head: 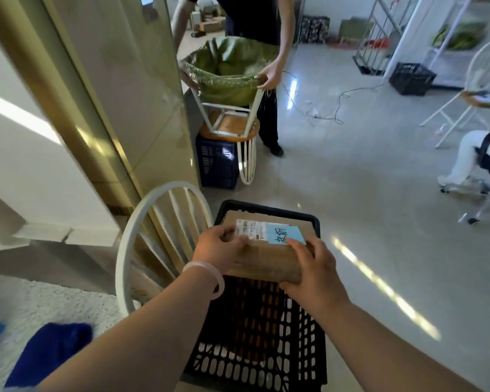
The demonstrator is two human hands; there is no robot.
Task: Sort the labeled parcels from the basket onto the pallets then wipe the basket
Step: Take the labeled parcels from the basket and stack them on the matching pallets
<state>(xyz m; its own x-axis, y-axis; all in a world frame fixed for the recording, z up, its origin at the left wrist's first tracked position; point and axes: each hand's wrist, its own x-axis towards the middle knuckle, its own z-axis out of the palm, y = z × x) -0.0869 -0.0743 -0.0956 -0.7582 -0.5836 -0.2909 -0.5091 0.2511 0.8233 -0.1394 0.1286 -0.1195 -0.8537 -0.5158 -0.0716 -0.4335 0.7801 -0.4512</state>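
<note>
A brown cardboard parcel (269,258) with a white shipping label and a blue handwritten note is held over the black plastic basket (255,360). My left hand (218,247) grips its left side at the label. My right hand (311,270) grips its near right corner. The basket stands on the floor just in front of me, and another brown parcel shows through its mesh lower down.
A white chair back (142,250) leans left of the basket. Ahead, a person holds a green sack (227,69) stretched over an upturned stool on a dark blue crate (217,162). Cables lie on the floor, a black crate (412,77) sits far right, and a seated person's legs show at right.
</note>
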